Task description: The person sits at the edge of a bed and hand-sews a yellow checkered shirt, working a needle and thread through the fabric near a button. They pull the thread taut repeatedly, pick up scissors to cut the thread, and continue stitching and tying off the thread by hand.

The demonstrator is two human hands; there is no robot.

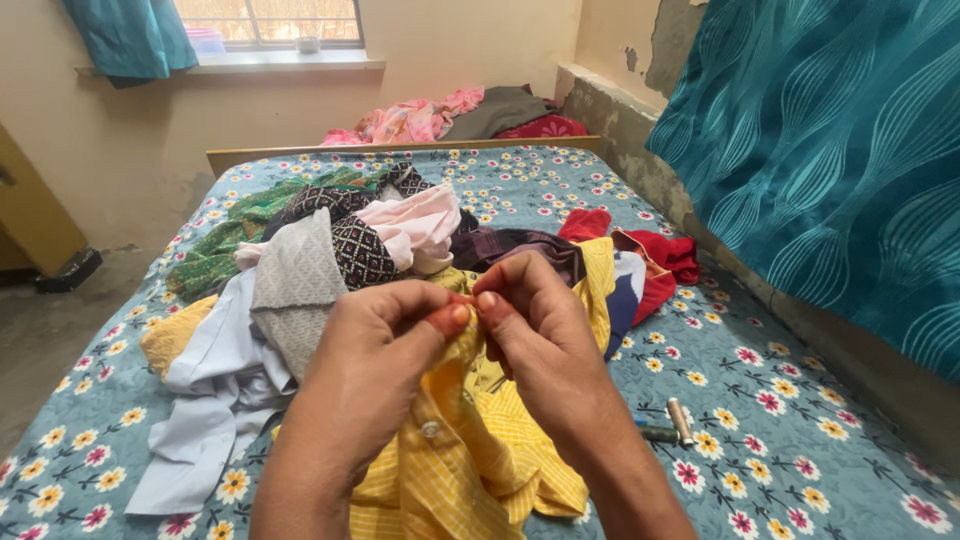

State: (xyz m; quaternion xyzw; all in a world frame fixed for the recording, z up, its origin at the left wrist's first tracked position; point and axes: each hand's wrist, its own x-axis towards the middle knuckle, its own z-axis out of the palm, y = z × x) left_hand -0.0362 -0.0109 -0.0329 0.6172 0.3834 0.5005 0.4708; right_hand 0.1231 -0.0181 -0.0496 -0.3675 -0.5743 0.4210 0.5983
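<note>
My left hand (385, 335) and my right hand (535, 325) meet in front of me, thumbs and fingertips pinched together on the edge of a yellow striped shirt (470, 455). A white button (430, 429) shows on the shirt just below my left hand. The shirt drapes down between my forearms onto the bed. What sits between my fingertips is too small to make out.
A heap of clothes (330, 250) lies behind the shirt on a blue flowered bedsheet (780, 440). Two thread spools (672, 425) rest on the sheet right of my right arm. A teal curtain (840, 150) hangs at the right; more clothes (450, 115) pile beyond the bed.
</note>
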